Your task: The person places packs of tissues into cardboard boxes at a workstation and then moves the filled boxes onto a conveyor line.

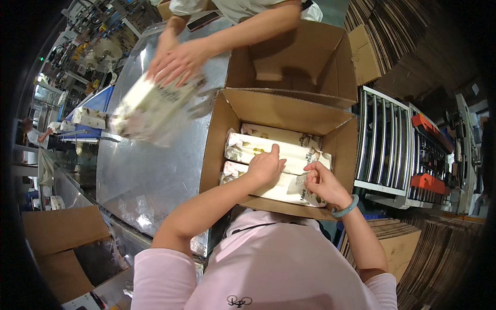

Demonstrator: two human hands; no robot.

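Note:
An open brown cardboard box [279, 106] stands in front of me with several white soft packs in a floral print inside. My left hand [266, 168] rests on the packs, two fingers apart, near the seam between the middle pack [243, 145] and the nearest pack [271, 191]. Behind these lies another pack [281, 134], partly covered. My right hand [326, 186], a pale green bangle on its wrist, is over the packs' right ends. Its fingers are curled toward the thumb; whether a bit of wrapping is between them is hard to see.
Across the metal table [150, 168], a co-worker's hands [181, 62] are on blurred white packs [155, 111]. Another open box [294, 57] adjoins mine at the back. A roller conveyor [385, 139] is at right, with flattened cardboard [403, 240] nearby. An open carton [64, 232] stands lower left.

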